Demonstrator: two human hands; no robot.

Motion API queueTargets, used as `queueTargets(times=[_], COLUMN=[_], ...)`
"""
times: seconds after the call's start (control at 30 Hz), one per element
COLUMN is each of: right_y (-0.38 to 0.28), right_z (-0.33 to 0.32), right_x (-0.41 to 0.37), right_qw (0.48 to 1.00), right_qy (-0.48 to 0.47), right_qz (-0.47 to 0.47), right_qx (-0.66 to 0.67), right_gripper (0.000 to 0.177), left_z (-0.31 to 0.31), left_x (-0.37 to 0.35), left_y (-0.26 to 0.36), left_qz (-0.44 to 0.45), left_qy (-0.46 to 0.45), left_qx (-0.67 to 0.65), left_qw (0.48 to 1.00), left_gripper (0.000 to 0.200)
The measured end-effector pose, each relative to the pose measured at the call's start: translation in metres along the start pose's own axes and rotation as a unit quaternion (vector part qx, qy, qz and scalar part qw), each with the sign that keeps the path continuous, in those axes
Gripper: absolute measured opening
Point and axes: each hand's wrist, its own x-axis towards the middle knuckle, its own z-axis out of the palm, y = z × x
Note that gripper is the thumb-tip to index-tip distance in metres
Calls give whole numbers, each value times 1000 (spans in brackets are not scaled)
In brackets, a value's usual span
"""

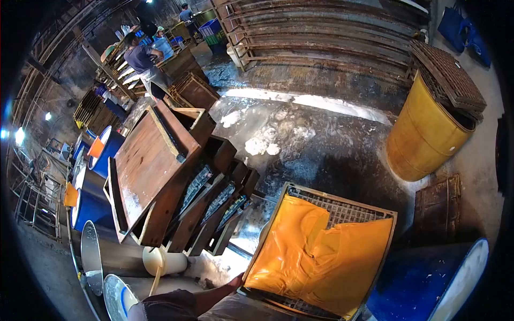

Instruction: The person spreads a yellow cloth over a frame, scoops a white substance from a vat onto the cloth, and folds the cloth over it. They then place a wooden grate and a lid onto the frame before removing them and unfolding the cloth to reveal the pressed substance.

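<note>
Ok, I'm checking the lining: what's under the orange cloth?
A grid in the tray shows past the cloth at the far corner. Anything else beneath the cloth is covered.

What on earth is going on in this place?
A person's left hand grips the near corner of a wooden-framed mesh tray that has an orange cloth spread over it. The right hand is out of sight. Just to the left, wooden moulds lean in a stack on the wet floor, and a yellow barrel stands to the right. Other people are at work at the far end.
</note>
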Motion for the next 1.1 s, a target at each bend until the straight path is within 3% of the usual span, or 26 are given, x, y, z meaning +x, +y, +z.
queueTargets(times=[0.43,0.67,0.7,0.77,0.83,0.87,0.9,0.93,1.0,1.03,1.1], right_y=[-33,-81,-94,-121,-156,-102,-139,-157,-257,-296,-327], right_z=[-7,-44,-52,-64,-72,-85,-72,-60,-9,9,55], right_x=[8,23,28,47,79,186,182,199,148,107,113], right_qw=[1000,996,995,994,996,985,987,984,952,948,942], right_qy=[7,18,21,27,19,-112,-52,-89,-145,-205,-232], right_qz=[-5,-68,-72,-78,-58,11,50,47,-45,-150,-207], right_qx=[22,64,66,68,69,134,142,144,267,191,125], right_gripper=[43,44,44,44,45,55,62,68,71,68,66], left_z=[-3,-27,-31,-31,-38,-31,-24,-34,-31,-30,-17], left_x=[23,18,17,3,-6,-27,-38,-10,-13,-16,-26], left_y=[11,41,50,69,74,80,82,60,50,47,49], left_qz=[12,46,60,178,217,250,254,291,282,262,291], left_qy=[-28,-30,-29,-81,-95,-82,-32,0,6,11,32], left_qx=[11,49,60,25,86,108,133,155,193,222,225], left_qw=[999,997,996,980,968,959,958,944,940,939,929], left_gripper=[71,75,75,87,84,80,76,72,69,69,68])
